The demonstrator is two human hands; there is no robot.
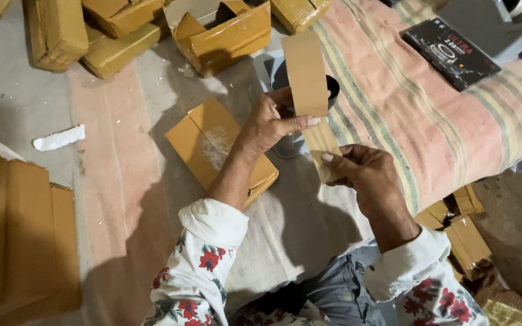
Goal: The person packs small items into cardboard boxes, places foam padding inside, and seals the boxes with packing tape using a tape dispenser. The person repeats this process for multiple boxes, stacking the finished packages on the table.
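Holding brown tape strip (307,75), hands (273,124), taut

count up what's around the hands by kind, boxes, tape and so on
Brown taped boxes lying whole in view: 6, among them the box under the left hand
Strip of brown tape, held by both hands, right hand at its lower end: 1
Black flat package on the striped cloth: 1
White scrap: 1
Total: 9

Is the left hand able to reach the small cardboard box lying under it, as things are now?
Probably not at once: the left hand is pinching the brown tape strip, so it is occupied, though the cardboard box lies just below, uncovered.
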